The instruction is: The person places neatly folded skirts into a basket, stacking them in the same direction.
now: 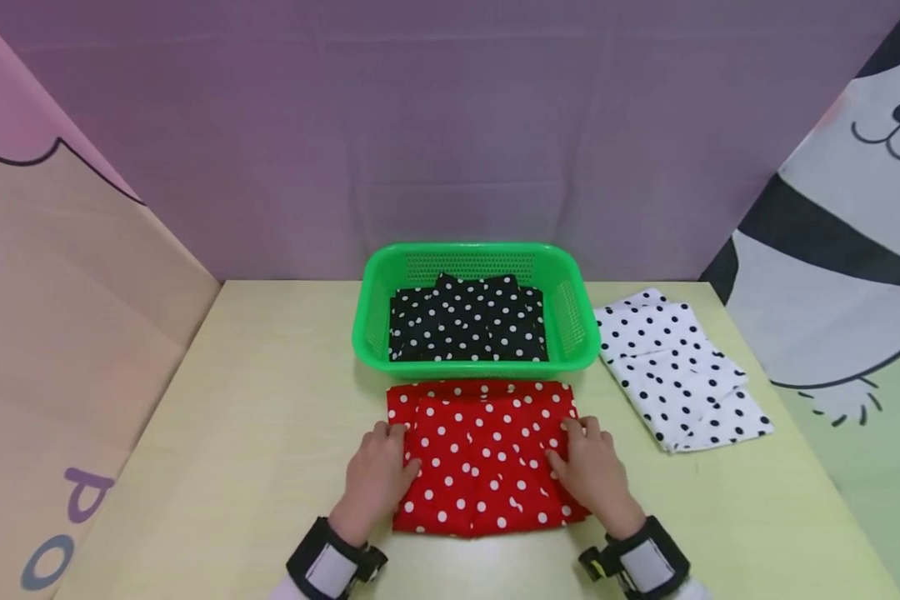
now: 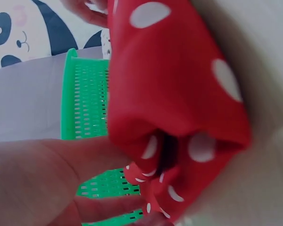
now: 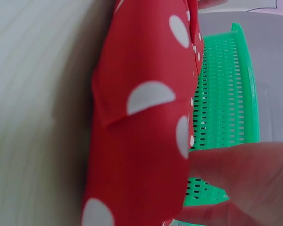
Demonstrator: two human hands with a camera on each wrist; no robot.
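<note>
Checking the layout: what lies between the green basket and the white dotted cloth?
Only bare table separates basket and white cloth, seen in the head view.

A folded cloth (image 1: 483, 454) lies before the basket (image 1: 577, 312); another cloth (image 1: 678, 379) lies right of it.

Table (image 1: 255, 433): basket (image 1: 476, 254), red cloth (image 1: 483, 467), white cloth (image 1: 675, 375).

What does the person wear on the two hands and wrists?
The hands are bare, with no gloves or rings visible. The left wrist and right wrist each carry a black band with a grey-white panel and a small black device. White sleeve edges show behind them.
</note>
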